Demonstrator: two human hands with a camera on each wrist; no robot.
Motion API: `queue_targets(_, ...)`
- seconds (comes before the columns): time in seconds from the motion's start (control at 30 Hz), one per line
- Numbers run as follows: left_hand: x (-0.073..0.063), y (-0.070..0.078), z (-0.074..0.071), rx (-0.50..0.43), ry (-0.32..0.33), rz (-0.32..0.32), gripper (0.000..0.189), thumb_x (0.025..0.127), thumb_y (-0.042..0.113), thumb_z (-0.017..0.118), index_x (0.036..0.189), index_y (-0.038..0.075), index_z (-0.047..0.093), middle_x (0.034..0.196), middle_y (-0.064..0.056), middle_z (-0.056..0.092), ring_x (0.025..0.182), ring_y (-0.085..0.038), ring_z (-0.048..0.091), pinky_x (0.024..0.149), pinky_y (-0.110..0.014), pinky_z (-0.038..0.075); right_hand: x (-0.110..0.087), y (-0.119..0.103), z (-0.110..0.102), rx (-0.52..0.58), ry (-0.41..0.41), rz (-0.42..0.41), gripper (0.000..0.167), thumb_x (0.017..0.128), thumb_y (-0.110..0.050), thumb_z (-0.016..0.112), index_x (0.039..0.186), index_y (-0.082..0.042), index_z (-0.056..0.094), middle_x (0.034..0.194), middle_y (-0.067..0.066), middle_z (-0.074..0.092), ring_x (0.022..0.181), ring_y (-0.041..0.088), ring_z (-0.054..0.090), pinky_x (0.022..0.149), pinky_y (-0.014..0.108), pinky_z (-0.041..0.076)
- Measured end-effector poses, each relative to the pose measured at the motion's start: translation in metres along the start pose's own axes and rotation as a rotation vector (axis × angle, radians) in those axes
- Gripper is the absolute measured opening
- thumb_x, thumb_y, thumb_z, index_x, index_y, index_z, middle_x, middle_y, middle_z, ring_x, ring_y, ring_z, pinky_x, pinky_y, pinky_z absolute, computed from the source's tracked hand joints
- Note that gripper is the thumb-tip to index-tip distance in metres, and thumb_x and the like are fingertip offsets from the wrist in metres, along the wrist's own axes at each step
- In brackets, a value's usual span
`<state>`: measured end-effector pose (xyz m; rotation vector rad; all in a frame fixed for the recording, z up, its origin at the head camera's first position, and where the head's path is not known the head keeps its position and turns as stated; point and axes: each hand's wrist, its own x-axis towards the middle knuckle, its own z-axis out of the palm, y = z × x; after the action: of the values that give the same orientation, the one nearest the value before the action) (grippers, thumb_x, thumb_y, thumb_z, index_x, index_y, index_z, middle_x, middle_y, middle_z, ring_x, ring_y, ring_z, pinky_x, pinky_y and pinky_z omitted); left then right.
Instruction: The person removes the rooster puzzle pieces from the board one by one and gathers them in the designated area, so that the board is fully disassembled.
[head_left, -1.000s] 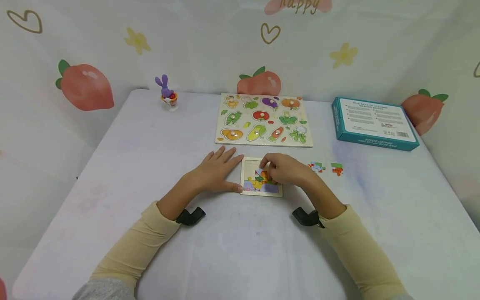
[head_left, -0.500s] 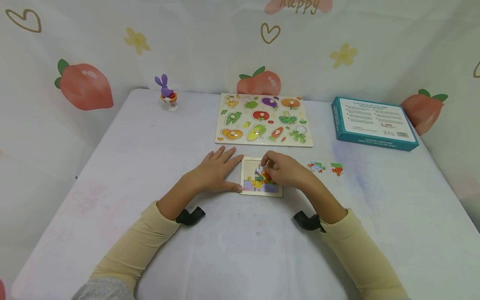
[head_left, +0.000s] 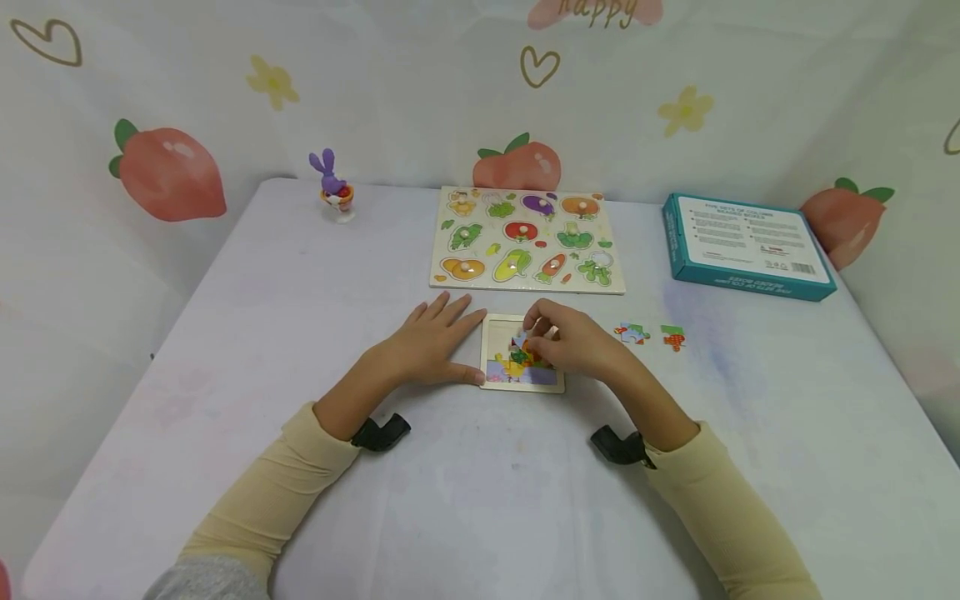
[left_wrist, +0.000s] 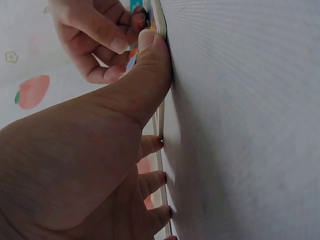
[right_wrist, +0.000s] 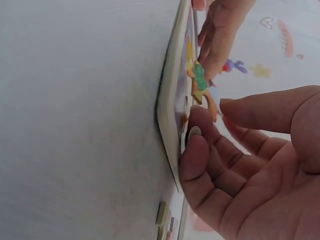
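In the head view, a small square wooden jigsaw tray (head_left: 525, 388) lies at mid-table. Its lower part shows a yellow and purple picture; its upper left is bare wood. My left hand (head_left: 429, 343) lies flat along the tray's left side, fingers spread, the thumb (left_wrist: 150, 60) on its edge in the left wrist view. Over the tray's right side, my right hand (head_left: 573, 340) pinches a colourful jigsaw piece (right_wrist: 201, 82) between thumb and fingers. The piece stands tilted above the tray in the right wrist view, and the right fingers partly cover it.
Two loose jigsaw pieces, one blue (head_left: 633, 334) and one green and red (head_left: 673, 337), lie right of the tray. Behind it are a vegetable peg puzzle board (head_left: 487, 285), a teal box (head_left: 750, 250) and a purple rabbit figurine (head_left: 331, 179). Patterned cloth hangs behind.
My right hand has shifted slightly up and right, its thumb and fingers changing position as the jigsaw piece tips up from the tray. The left hand stays in place.
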<state>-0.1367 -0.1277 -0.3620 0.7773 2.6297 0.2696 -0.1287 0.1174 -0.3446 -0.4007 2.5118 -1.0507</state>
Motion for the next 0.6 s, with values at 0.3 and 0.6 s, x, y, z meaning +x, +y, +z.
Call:
queue_targets(0.3,0.0005,-0.0016,0.0012,0.003,0.003,0.003,0.101,0.085,0.071,0.062,0.162,0.02,0.021,0.167,-0.011,0.009,0.152,-0.038,-0.001,0.118,-0.059,0.007,0.0023,0.0003,0.0039,-0.025,0.025,-0.06,0.01,0.093,-0.006,0.069,0.098,-0.01,0.062,0.093,0.004,0.066,0.077,0.023,0.056,0.071,0.034,0.05)
queue_targets(0.6,0.0006,-0.0012,0.0011,-0.001,-0.001,0.0,0.102,0.085,0.071,0.063,0.162,0.02,0.021,0.167,-0.011,0.008,0.152,-0.037,-0.002,0.119,-0.058,0.006,0.001,-0.0003,0.0049,-0.024,0.028,-0.083,0.011,0.092,-0.005,0.069,0.097,-0.009,0.061,0.092,0.003,0.066,0.081,0.022,0.057,0.073,0.035,0.05)
